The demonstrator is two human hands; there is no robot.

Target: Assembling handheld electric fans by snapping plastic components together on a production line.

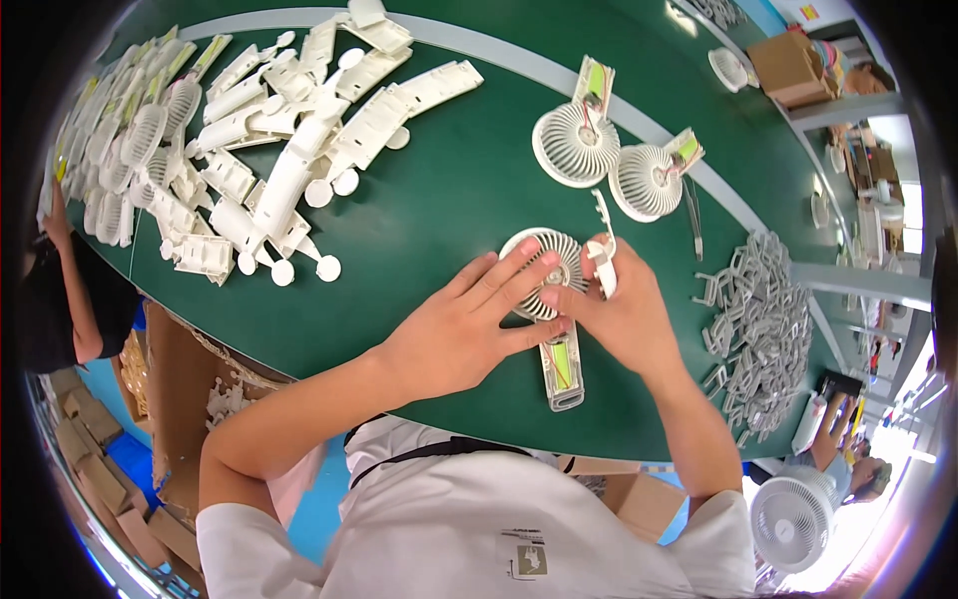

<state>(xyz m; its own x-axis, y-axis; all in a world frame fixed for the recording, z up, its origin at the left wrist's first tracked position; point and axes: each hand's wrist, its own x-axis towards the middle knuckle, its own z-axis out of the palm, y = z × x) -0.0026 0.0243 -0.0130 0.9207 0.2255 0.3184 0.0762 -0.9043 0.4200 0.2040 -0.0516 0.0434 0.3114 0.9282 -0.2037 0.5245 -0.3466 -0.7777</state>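
Note:
A white handheld fan point(521, 245) lies on the green table before me, its round ribbed grille away from me. Its open handle point(563, 374) points toward me, showing a yellow-green battery and thin red wires. My left hand point(464, 324) holds the fan, its fingers over the grille and its thumb at the neck. On the fan's right, my right hand point(624, 309) has its thumb on the grille near the hub. A white plastic cover piece point(603, 255) stands upright, gripped between the fingers of that hand; its lower part is partly hidden by them.
Two more open-handled fans point(576, 145) lie beyond, beside tweezers point(694, 220). Grey plastic brackets point(758, 339) are heaped at right, white handle shells point(299, 170) at left, near more fans point(145, 135). A cardboard box point(185, 399) stands below the table's left edge. Another person's arm point(75, 280) reaches in at far left.

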